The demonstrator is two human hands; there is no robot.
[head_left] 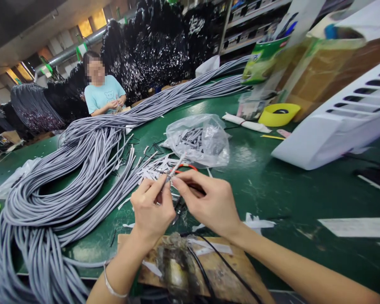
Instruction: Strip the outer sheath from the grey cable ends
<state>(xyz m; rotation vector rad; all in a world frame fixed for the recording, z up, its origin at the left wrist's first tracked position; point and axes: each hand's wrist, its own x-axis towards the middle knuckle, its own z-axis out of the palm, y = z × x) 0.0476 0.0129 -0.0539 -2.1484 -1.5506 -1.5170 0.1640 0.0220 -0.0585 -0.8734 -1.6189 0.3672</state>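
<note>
My left hand (153, 204) is closed, with thumb and forefinger pinching a grey cable near its stripped end (178, 164), where pale strands point up and away. My right hand (209, 200) is closed too, its thumb and forefinger meeting the same cable beside the left fingertips. What lies inside its curled fingers is hidden. Just behind the hands lie an orange-red looped handle (186, 166) and a litter of white strips (155, 166). Beyond them sits a clear plastic bag (220, 145) of short grey pieces.
Long bundles of grey cable (66, 169) cover the left of the green table (291, 190). Below my hands is a wooden board (221, 270) with a metal device (177, 270). A white slotted housing (323, 131) and yellow tape roll (279, 115) stand right. A co-worker (103, 95) sits opposite.
</note>
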